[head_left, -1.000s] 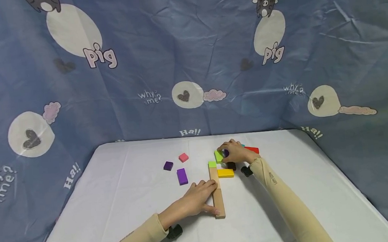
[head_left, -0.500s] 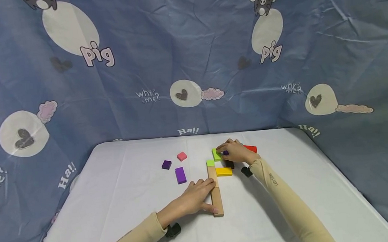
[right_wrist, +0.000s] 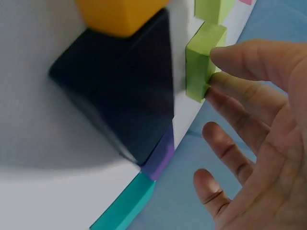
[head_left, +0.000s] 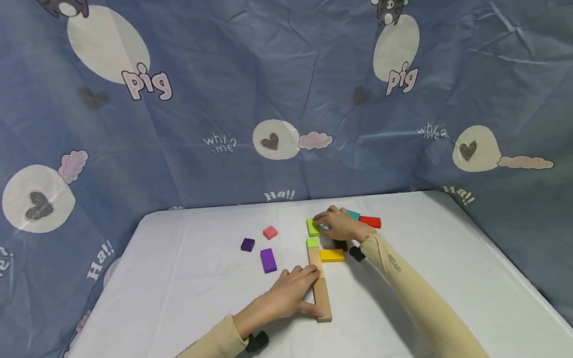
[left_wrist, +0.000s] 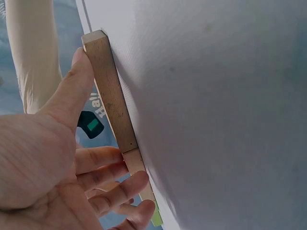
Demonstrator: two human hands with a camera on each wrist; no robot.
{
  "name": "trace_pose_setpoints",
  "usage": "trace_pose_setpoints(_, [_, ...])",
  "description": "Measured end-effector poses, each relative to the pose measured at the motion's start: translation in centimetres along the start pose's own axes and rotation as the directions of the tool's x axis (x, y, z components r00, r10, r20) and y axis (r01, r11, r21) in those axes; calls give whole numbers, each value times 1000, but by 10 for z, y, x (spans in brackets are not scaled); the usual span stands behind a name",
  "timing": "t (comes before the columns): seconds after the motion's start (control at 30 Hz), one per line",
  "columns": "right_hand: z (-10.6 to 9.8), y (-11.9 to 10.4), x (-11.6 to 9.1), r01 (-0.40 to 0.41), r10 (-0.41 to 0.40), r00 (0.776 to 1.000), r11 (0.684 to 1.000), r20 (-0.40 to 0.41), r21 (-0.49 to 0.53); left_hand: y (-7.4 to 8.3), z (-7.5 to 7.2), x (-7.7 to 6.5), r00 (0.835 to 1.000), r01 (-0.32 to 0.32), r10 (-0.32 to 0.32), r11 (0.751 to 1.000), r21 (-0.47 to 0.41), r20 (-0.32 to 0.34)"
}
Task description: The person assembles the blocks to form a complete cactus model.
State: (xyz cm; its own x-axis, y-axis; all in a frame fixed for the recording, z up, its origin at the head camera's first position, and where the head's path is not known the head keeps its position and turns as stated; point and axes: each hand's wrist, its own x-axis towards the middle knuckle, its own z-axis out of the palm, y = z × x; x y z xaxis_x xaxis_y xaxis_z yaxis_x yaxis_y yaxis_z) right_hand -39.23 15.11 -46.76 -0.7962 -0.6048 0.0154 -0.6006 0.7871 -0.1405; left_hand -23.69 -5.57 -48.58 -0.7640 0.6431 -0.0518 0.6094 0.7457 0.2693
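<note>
My left hand (head_left: 288,292) rests along the left side of two wooden blocks (head_left: 322,301) laid end to end, its thumb at the near block and its fingertips by the farther one; the fingers are relaxed in the left wrist view. A small green block (head_left: 312,242) caps the row's far end. My right hand (head_left: 338,224) holds a light green block (right_wrist: 199,62) between thumb and fingertips, just beyond the row. A yellow block (head_left: 332,255) lies against the row's right side. The black block (right_wrist: 124,81) touches it, partly hidden under my right hand in the head view.
Right of my right hand lie a teal block (head_left: 353,214) and a red block (head_left: 370,222). In the right wrist view a purple block (right_wrist: 160,155) sits between the black and teal ones. Left of the row are a purple block (head_left: 268,260), a dark purple one (head_left: 248,244) and a pink one (head_left: 270,232).
My right hand has moved left with the light green block, bringing it behind the row's far end. More of the teal block shows now. The left hand has kept its place.
</note>
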Motion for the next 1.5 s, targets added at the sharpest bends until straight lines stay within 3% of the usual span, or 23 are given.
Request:
trace_pose_setpoints(0.33, [-1,-6,-2,-10,10,999,1000,38,0,-1,1,1,1000,-17,18,999,36,-15])
trace_pose_setpoints(0.87, [2,-10,-3,-37,35,998,999,61,37,0,0,0,1000,-2,2,1000,12,-5])
trace_pose_setpoints(1.03, [3,-7,-5,-37,35,999,992,21,122,0,1,1,1000,-5,5,1000,11,-8])
trace_pose_setpoints(1.17, [2,-2,-11,-57,72,994,983,-79,176,0,1,2,1000,1,-1,1000,-9,1])
trace_pose_setpoints(1.3, [-2,6,-19,-144,198,955,960,-220,239,1,0,1,1000,-2,2,1000,-7,-3])
trace_pose_setpoints(1.4, [-6,14,-25,-242,325,904,925,-279,293,2,0,1,1000,-7,7,1000,-7,-11])
trace_pose_setpoints(1.5, [-9,25,-33,-348,446,849,876,-283,333,2,-1,0,1000,-7,6,1000,-15,-13])
